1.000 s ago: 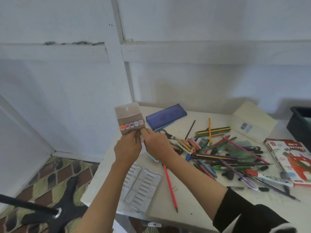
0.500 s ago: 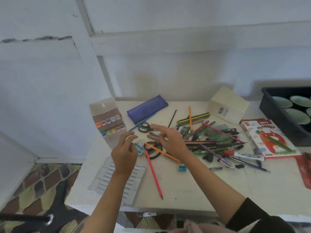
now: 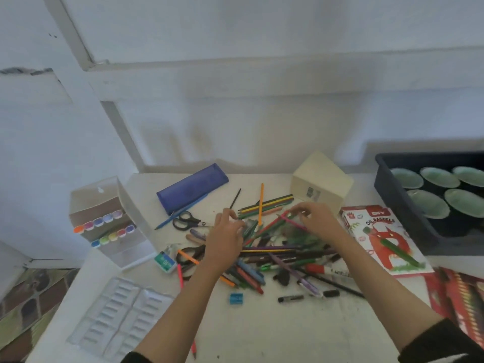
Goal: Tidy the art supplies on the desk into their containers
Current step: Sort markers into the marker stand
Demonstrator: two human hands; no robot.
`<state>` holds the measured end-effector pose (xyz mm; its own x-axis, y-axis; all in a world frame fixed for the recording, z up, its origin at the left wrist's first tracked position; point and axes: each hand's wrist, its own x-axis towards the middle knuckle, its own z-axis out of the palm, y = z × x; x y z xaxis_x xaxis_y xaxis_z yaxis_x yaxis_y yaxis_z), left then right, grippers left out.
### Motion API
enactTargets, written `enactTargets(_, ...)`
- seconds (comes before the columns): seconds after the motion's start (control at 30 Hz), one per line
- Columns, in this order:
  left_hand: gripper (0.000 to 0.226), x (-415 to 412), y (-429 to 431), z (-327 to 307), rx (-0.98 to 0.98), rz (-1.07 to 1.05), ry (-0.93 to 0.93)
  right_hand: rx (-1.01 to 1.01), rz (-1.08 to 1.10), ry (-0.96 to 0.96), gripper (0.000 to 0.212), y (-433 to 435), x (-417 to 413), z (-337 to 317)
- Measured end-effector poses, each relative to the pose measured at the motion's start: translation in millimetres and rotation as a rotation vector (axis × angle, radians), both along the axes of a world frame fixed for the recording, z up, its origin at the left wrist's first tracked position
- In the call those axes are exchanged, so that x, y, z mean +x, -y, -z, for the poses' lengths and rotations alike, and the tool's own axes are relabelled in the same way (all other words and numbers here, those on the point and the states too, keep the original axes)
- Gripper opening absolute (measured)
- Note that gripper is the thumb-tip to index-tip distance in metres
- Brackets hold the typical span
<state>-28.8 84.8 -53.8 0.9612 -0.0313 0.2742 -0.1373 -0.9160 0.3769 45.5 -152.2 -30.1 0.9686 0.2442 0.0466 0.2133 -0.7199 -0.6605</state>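
The pile of pencils and pens [image 3: 277,251] sits mid-desk [image 3: 262,323], most lying crosswise. A pink pencil [image 3: 294,222] slants across its far side, its upper end right at the curled fingertips of the right hand [image 3: 318,224], the nearer one. The left hand [image 3: 225,237] is curled over the pile's left edge. I cannot tell whether either has anything gripped. The blue pencil case [image 3: 192,188] lies behind to the left, and a cream box [image 3: 322,179] just beyond the right hand.

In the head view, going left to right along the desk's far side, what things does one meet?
clear marker case → blue pencil case → cream box → dark tray
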Motion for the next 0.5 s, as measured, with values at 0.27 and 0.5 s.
enactTargets(0.27,0.027,43,26,-7,0.265,0.023,-0.307,-0.393,-0.408,-0.047,0.025,-57,27,-6)
enactTargets(0.5,0.041,44,30,9,0.255,-0.033,-0.324,-0.446,-0.341,-0.091,0.013,-66,26,1)
